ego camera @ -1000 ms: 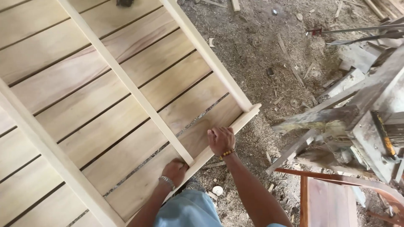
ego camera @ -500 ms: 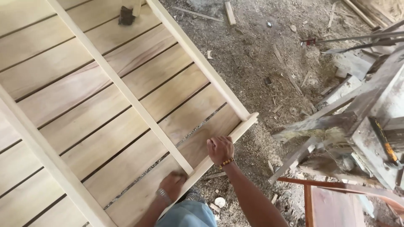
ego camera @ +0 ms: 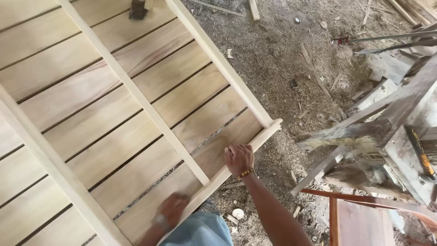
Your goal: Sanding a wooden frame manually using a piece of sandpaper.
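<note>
The big pale slatted wooden panel [ego camera: 114, 109], wide boards under three long light rails, fills everything ahead and to the left of both hands. The right hand [ego camera: 239, 158] is clamped over the thin pale end rail [ego camera: 236, 157] at the panel's near edge, fingers curled on top of it. The left hand [ego camera: 172, 208] lies on the nearest board just inside that same rail; it's motion-blurred, so whether the fingers are flat or curled can't be made out. It looks like rubbing or sanding, and if so it probably goes best with long strokes along the grain while the right hand steadies the frame.

Off to the right of the right hand is a weathered grey wooden workbench [ego camera: 400, 118] with a yellow-handled tool [ego camera: 421, 155] lying on it. Below that, close to the right forearm, sits a reddish-brown wooden frame [ego camera: 359, 214]. The dirt floor [ego camera: 282, 59] beyond the panel is covered in sawdust and offcuts, so footing is messy. A small white round scrap [ego camera: 237, 213] lies between the two arms.
</note>
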